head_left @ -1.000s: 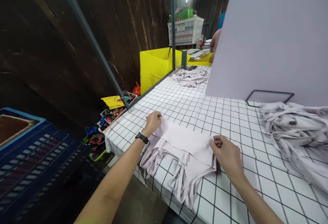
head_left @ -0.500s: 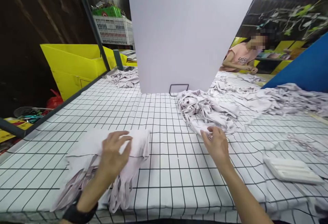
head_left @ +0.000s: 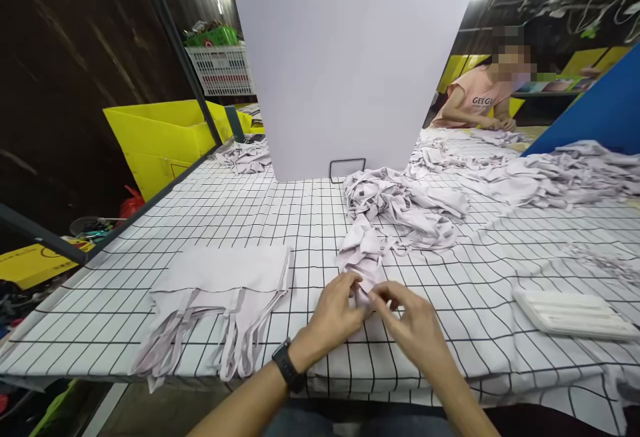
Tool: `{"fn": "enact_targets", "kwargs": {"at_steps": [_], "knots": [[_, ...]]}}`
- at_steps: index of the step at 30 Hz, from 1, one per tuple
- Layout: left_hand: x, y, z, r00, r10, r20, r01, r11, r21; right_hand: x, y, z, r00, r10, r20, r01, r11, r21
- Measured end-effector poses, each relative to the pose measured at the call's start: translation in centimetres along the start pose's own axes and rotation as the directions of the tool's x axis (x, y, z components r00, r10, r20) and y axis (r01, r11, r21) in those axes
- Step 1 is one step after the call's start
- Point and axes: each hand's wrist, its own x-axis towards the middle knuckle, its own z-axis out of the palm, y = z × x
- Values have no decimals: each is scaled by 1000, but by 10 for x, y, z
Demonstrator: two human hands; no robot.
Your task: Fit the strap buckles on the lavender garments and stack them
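- my left hand (head_left: 336, 311) and right hand (head_left: 416, 325) pinch a crumpled pale cloth (head_left: 364, 247) in narrowed fingers (head_left: 400, 292), near the front edge of the surface (head_left: 305, 223).
- a flat strapped stack (head_left: 225, 269) lies toward the front left corner.

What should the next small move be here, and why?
Probably ease the bunched cloth open between the left hand and right hand: both are at its near end, the right seeming to pinch it, and it is crumpled, whereas the layered cloths on the left lie mostly flat.
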Motion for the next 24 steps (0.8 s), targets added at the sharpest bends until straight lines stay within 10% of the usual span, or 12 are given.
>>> {"fn": "enact_targets", "kwargs": {"at_steps": [7,15,17,19,21,24], "knots": [[36,1,-4,981,-46,-190,86,974,208,71,57,1,987,66,-150,-78,994,-77],[74,16,-32,986,-147,-82,129,973,-192,76,54,-9,938,200,-285,-211,977,-9],[65,23,-45,992,-121,22,113,837,-535,58,43,-18,931,240,-275,-244,970,22],[53,31,-55,994,-55,91,106,524,-845,40,28,-18,944,298,-144,-272,946,174],[39,39,-60,995,-4,104,102,268,-958,28,12,-12,950,309,50,-300,854,425],[14,54,-63,983,80,168,154,162,-975,16,-9,-6,957,272,95,-262,681,684]]}}
